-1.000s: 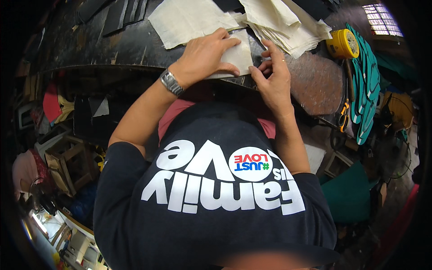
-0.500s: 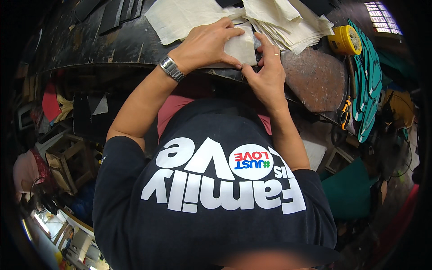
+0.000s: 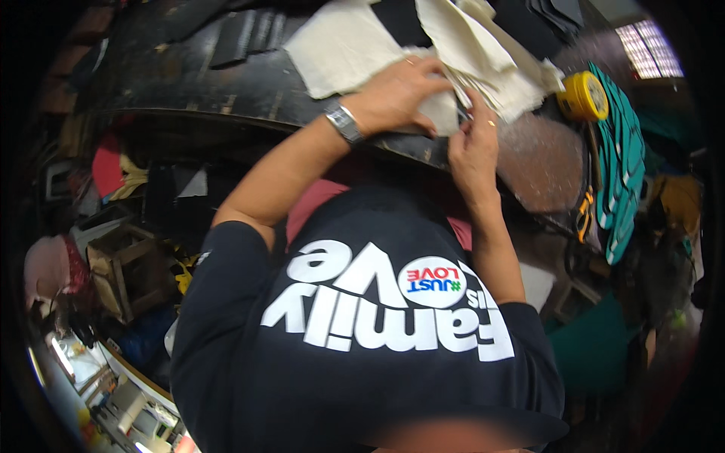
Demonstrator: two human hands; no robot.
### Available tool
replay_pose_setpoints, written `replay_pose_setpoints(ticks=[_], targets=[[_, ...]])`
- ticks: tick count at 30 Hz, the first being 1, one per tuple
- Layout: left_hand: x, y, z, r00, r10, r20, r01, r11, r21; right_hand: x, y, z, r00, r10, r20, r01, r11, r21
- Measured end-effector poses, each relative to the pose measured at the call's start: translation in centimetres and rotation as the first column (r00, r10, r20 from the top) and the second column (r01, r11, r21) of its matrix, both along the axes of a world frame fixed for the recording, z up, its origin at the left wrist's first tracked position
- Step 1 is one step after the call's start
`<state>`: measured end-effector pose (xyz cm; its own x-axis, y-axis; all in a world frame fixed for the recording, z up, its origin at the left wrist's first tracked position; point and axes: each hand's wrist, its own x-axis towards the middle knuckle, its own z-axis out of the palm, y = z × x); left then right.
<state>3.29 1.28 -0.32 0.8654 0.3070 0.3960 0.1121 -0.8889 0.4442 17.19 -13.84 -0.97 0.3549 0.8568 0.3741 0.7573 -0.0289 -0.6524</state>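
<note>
A small cream cloth piece (image 3: pixel 444 113) lies at the near edge of the dark worktable (image 3: pixel 249 83). My left hand (image 3: pixel 399 94), with a metal watch at its wrist, rests on this cloth, thumb and fingers apart. At the cloth's right side is my right hand (image 3: pixel 476 140), its fingers bent and drawn together. Something greyish shows between those fingers, too small and blurred to name. Behind my hands, a larger cream sheet (image 3: pixel 343 49) spreads to the left, and a stack of cream cloth pieces (image 3: pixel 510 79) lies to the right.
On the right are a brown board (image 3: pixel 545 162), a yellow round tub (image 3: pixel 583 97), a bundle of teal strips (image 3: pixel 621 166) and orange-handled scissors (image 3: pixel 584 215). Dark strips (image 3: pixel 238 38) lie at the back left. A wooden stool (image 3: pixel 124 264) stands below at left.
The whole view has shifted, so table and hands sit further right. My right hand's fingers have drawn closer together beside the cloth. My left hand stays on the cloth.
</note>
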Motion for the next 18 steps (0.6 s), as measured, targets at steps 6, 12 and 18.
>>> replay_pose_setpoints(ticks=[6,12,18], targets=[[0.0,-1.9,0.7,0.994,0.094,0.056,-0.100,0.990,0.102,-0.8,-0.2,1.3,0.981,-0.033,0.192,-0.011,0.974,0.226],[-2.6,-0.5,1.0,0.971,0.096,0.220,-0.092,0.995,-0.028,-1.1,-0.2,0.6,0.987,0.160,0.031,-0.159,0.987,-0.020],[-15.2,10.7,1.0,0.590,0.784,0.195,-0.806,0.587,0.077,-0.9,-0.8,0.6,0.988,0.123,0.099,-0.143,0.960,0.241]])
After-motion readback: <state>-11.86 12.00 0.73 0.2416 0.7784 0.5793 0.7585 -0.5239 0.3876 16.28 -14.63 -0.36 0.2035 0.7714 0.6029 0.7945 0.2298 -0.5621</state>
